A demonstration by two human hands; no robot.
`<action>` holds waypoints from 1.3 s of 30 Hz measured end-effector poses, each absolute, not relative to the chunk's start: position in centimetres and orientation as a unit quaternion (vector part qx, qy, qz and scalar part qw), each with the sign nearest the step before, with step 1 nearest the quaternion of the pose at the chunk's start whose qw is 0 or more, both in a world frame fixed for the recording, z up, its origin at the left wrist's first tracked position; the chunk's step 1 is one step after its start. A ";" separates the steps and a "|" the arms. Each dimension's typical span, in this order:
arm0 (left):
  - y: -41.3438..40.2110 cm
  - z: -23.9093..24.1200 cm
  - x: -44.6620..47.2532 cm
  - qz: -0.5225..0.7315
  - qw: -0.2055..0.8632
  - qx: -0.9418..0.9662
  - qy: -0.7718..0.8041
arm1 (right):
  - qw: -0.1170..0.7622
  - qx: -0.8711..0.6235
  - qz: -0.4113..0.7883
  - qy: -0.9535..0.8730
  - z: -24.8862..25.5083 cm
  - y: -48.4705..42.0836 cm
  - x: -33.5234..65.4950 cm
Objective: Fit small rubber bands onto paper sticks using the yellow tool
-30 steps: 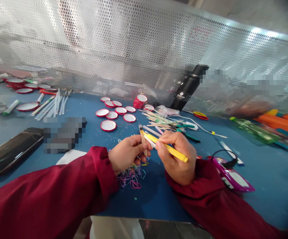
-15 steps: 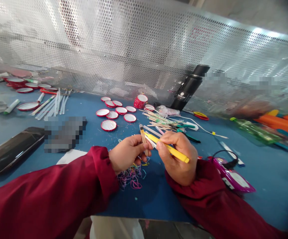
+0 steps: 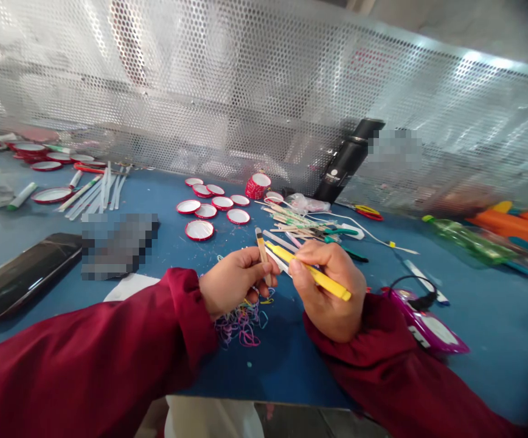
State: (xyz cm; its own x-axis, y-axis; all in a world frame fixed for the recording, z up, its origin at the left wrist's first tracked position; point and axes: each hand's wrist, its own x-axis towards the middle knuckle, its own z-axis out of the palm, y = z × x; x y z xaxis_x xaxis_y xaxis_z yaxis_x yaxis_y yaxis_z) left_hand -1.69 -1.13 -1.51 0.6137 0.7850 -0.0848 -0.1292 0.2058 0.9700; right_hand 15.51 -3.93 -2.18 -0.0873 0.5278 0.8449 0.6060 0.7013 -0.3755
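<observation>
My left hand (image 3: 236, 278) is closed, pinching a flat wooden craft stick (image 3: 260, 238) that points up. The stick has a dark mark near its top and a yellow band below. In my right hand (image 3: 343, 304), closed like a writing grip, is a yellow marker (image 3: 330, 284). Its tip end is right beside the stick; whether the two touch, I cannot tell. A white slender piece shows just under the marker, partly hidden by the fingers. Below my left hand lies a heap of coloured rubber bands (image 3: 243, 322).
Several red-rimmed lids (image 3: 199, 230) lie ahead, with a pile of craft sticks (image 3: 291, 219) and green-handled pliers (image 3: 343, 231) to their right. A black bottle (image 3: 346, 164) leans against the perforated panel. A phone (image 3: 27, 274) lies left, a purple device (image 3: 432, 328) right.
My right hand and the yellow marker have shifted very slightly to the right. My left hand and the craft stick stay where they were.
</observation>
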 end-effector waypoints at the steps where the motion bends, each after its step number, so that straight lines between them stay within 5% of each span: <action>1: -1.1 -1.5 -1.7 0.319 0.716 0.543 0.302 | 0.553 -0.386 -0.033 -0.738 -2.2 -3.9 15.5; 39: -1.2 -1.5 -1.7 0.304 0.718 0.544 0.308 | 0.553 -0.391 -0.055 -0.734 -2.1 -3.9 15.5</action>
